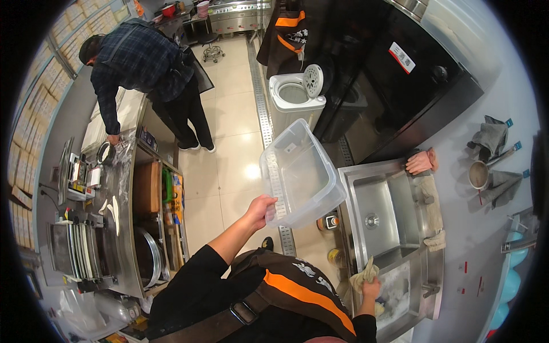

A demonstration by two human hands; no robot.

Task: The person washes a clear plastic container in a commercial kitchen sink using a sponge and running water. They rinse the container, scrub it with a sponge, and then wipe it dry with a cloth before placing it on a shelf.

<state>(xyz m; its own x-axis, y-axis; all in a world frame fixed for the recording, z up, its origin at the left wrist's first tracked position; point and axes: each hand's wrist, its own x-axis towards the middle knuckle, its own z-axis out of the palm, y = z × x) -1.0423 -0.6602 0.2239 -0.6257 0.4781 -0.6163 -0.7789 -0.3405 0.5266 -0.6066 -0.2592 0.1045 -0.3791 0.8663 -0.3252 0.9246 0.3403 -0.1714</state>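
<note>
My left hand point(260, 212) grips the rim of a clear plastic storage box point(300, 176), which is tilted in the air over the floor, left of the sink. In my right hand point(371, 288) is a bunched beige cloth point(364, 274), at the near edge of the stainless steel double sink point(348, 206). White suds lie in the basin beside that hand. The farther basin point(377, 214) shows its drain and no water.
Pink rubber gloves point(421, 162) lie at the sink's far corner. A white spin dryer point(291, 107) with its lid up stands beyond the box. At left, a person point(141, 64) bends over a steel worktable point(124, 193) with dough strips point(115, 214).
</note>
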